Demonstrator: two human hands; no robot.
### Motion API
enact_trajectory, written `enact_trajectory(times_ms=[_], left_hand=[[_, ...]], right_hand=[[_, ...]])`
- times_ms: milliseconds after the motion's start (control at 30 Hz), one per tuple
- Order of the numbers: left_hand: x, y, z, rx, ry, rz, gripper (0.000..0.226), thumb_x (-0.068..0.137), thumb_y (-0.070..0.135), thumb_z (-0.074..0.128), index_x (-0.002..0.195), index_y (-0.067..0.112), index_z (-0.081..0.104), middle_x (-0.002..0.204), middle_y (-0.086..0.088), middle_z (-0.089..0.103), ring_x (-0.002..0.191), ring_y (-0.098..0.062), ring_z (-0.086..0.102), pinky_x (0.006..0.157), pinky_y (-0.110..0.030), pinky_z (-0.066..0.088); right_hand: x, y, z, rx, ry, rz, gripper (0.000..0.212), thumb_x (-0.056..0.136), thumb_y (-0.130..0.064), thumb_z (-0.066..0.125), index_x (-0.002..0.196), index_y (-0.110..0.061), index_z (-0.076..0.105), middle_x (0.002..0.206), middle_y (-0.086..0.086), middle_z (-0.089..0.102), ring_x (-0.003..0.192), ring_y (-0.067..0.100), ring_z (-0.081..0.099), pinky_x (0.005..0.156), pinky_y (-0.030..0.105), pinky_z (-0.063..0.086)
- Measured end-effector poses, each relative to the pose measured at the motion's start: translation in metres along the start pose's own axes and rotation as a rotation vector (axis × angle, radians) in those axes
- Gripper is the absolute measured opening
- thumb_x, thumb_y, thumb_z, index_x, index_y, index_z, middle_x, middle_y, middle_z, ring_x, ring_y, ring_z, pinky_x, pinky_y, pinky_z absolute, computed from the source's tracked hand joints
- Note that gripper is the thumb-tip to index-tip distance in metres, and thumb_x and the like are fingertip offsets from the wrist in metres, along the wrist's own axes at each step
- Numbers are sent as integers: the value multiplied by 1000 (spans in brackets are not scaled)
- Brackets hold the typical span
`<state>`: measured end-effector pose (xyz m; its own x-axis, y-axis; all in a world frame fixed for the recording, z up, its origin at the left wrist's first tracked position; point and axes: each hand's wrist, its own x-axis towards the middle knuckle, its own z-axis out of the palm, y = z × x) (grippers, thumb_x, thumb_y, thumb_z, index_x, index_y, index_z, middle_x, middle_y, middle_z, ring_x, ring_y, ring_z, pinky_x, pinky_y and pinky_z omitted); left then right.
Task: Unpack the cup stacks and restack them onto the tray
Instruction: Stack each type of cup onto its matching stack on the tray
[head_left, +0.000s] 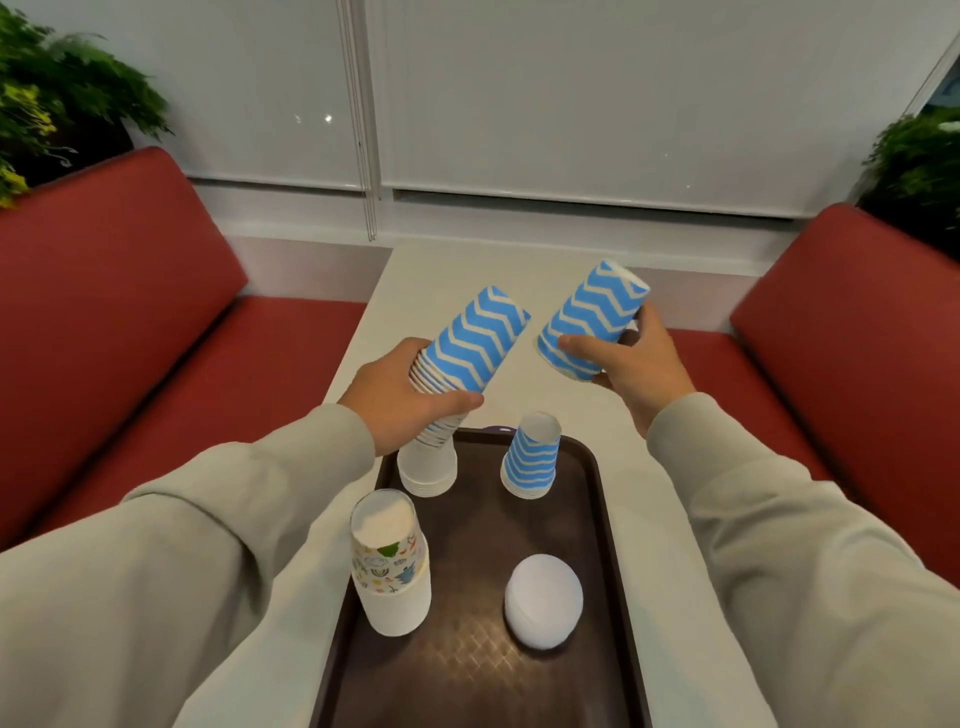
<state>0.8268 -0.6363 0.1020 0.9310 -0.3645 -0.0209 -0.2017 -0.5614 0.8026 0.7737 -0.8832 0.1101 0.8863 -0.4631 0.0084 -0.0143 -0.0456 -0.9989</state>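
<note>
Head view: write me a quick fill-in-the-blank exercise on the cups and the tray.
1. The left hand grips a zigzag cup stack; the right hand holds zigzag cups of the same white and ____.
2. On the brown tray stand ____ cup stacks.
3. The cartoon-print cup tops the stack at the tray's near ____ corner.
Missing words: blue; four; left.

Three blue zigzag cup stacks (470, 343) (592, 322) (532, 457), perhaps two plain white stacks (427, 467) (543, 600), one patterned stack (389, 551), one tray (478, 675).
</note>
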Motion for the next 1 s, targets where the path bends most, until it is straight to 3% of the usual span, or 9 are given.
enact_trajectory(times_ms=[67,133,300,400,533,767,867,933,1000], left_hand=[[2,-2,0,-40,21,5,64,72,51,82,126,32,53,108,16,64,92,6,57,71,-19,44],[3,-4,0,-64,40,13,62,73,52,82,125,32,54,106,21,63,93,7,58,70,-15,43],[4,-8,-4,-86,60,27,57,75,53,78,122,33,52,104,25,61,94,6,59,72,-16,45],[5,-9,-6,-104,56,29,54,76,52,77,120,34,51,105,24,62,95,5,60,73,-18,47],[4,-11,-7,-111,46,30,58,74,57,75,121,36,50,106,24,63,95,4,61,73,-19,49],[-1,-8,-6,-120,42,36,66,69,61,75,124,36,49,107,22,64,95,3,63,74,-19,50],[-4,-7,-6,-118,40,42,68,72,57,78,128,33,50,109,21,64,95,2,63,76,-19,51],[-7,-5,-6,-123,45,45,68,71,54,81,128,33,51,109,20,65,95,3,63,77,-18,51],[-9,-3,-5,-115,48,52,67,71,53,82,127,33,51,109,19,65,94,3,62,78,-18,52]], right_hand=[[1,19,1,-104,8,16,84,55,-32,94,126,-26,51,114,1,69,102,18,71,91,48,58],[-1,38,3,-204,-10,27,77,65,-27,93,128,-25,48,114,-2,66,101,14,68,91,44,58],[-8,71,10,-318,-49,69,69,73,-23,88,127,-24,45,111,-4,63,94,9,65,83,32,57],[-10,86,14,-359,-59,74,65,76,-21,86,126,-22,44,103,-11,60,87,-1,59,71,19,48],[-13,110,18,-405,-75,116,68,74,-16,88,127,-19,45,113,-2,61,101,18,62,82,25,46],[-11,112,9,-479,-123,157,90,71,-17,90,143,-22,37,138,5,54,118,18,53,99,29,43],[-11,78,7,-431,-58,25,77,79,-17,80,143,-25,38,140,3,52,133,17,47,104,29,38],[-15,49,10,-350,25,-101,61,84,-18,75,137,-26,46,131,-1,58,125,12,51,104,28,42],[-20,19,18,-261,47,-155,46,85,-26,75,126,-26,54,118,-4,64,112,9,60,92,24,48]])
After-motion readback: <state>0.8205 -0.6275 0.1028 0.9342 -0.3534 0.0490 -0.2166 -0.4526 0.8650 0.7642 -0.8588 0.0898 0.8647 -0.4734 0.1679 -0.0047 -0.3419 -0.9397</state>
